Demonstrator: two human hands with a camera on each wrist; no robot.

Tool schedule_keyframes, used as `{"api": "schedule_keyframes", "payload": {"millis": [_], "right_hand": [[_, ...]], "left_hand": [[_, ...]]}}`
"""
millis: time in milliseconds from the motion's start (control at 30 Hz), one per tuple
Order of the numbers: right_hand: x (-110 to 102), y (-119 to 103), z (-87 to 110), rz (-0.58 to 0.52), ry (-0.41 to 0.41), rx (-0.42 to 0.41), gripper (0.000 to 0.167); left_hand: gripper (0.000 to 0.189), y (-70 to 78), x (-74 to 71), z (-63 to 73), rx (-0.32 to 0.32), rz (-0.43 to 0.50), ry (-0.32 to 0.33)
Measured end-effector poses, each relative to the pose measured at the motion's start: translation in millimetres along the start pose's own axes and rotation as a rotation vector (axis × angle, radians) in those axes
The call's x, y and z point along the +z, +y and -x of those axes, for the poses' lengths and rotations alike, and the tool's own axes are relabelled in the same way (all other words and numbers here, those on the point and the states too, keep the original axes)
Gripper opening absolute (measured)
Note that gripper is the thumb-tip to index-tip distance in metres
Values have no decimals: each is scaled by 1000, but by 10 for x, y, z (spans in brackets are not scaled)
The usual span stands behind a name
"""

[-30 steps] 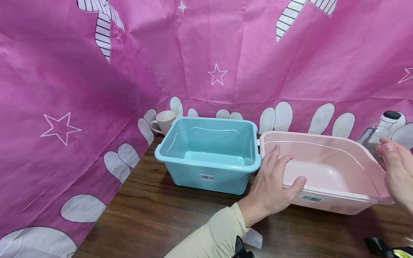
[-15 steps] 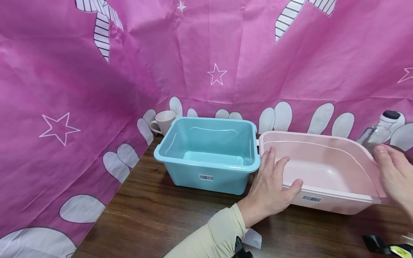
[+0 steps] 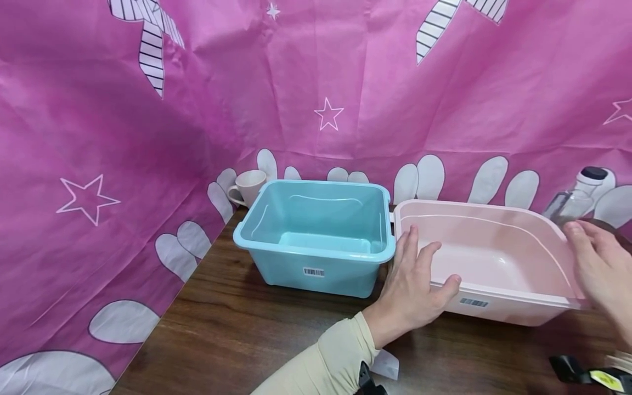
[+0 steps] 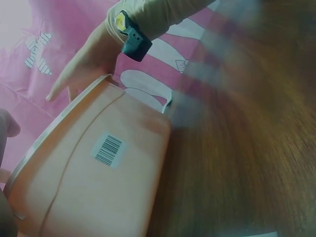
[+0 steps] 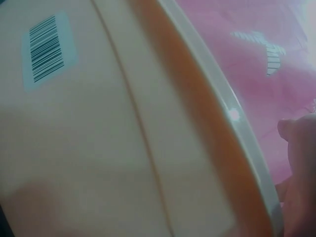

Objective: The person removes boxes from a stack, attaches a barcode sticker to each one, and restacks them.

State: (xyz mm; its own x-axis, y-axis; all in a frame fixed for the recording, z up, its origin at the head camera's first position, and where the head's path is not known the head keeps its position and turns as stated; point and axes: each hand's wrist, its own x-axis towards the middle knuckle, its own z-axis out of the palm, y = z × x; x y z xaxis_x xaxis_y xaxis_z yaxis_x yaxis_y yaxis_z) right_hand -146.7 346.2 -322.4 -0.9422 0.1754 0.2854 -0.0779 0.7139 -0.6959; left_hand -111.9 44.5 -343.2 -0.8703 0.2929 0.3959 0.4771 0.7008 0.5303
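A pink plastic basin point(image 3: 513, 312) with a barcode label stands on the wooden table. My left hand point(image 3: 412, 285) lies at its left end, fingers spread and thumb pointing over the near rim. On the opposite end, my right hand point(image 3: 599, 269) rests against the right rim, thumb up and fingers partly hidden. In the left wrist view the right hand point(image 4: 91, 61) reaches past the basin's far end. The right wrist view has the basin wall point(image 5: 98, 148) close up, with the right hand point(image 5: 302, 158) beside the rim. Close on the left stands a blue plastic bin point(image 3: 316, 274).
A white mug point(image 3: 249, 186) stands behind the blue bin's left corner. Clear bottles, one with a black cap point(image 3: 594, 173), stand behind the basin at right. A small white piece point(image 3: 385, 365) lies by my left forearm. Pink printed cloth point(image 3: 296, 82) hangs behind the table.
My right hand has moved left and slightly down, coming onto the basin's right rim. My left hand has stayed at the basin's left end. The view has shifted slightly.
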Motion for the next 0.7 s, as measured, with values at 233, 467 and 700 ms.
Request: {"api": "schedule_keyframes", "payload": {"millis": [233,467,700], "right_hand": [[33,-123,29,-119,41,34,60],[122,-222,127,3,81,167,69],[125,5,32,-177,121,198,69]], "left_hand": [[50,-22,10,23,36,-20,38],[46,-76,5,31,113,-30,68],[44,-114,4,44,212,-27,111]]}}
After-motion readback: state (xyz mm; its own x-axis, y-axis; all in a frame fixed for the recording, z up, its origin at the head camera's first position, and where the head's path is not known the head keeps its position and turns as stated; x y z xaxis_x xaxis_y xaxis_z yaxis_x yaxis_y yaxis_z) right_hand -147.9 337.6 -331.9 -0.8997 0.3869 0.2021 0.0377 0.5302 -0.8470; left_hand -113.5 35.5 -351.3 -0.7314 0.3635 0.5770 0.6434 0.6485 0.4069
